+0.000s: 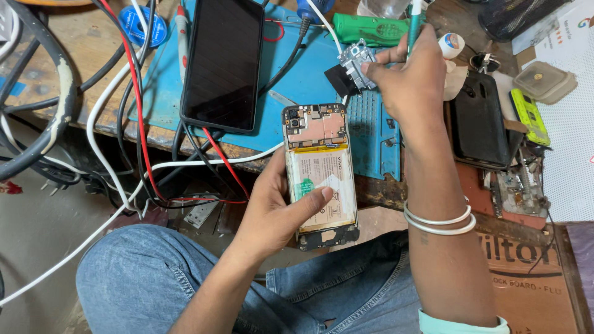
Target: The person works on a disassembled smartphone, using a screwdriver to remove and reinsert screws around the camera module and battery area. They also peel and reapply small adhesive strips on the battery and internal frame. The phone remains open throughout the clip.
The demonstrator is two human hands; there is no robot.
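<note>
The opened phone (320, 176) in my left hand (275, 210) shows a white battery and copper-toned board, and my right hand (411, 80) pinches a silver metal piece (357, 60). The mat (297, 86) is blue, the black phone (224, 62) glossy. My jeans (161, 284) are faded blue, my bangles (439, 221) white.

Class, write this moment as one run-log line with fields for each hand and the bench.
left hand: holds opened phone, thumb on battery | right hand: holds metal bracket and teal tool | bench: black phone on blue mat
</note>
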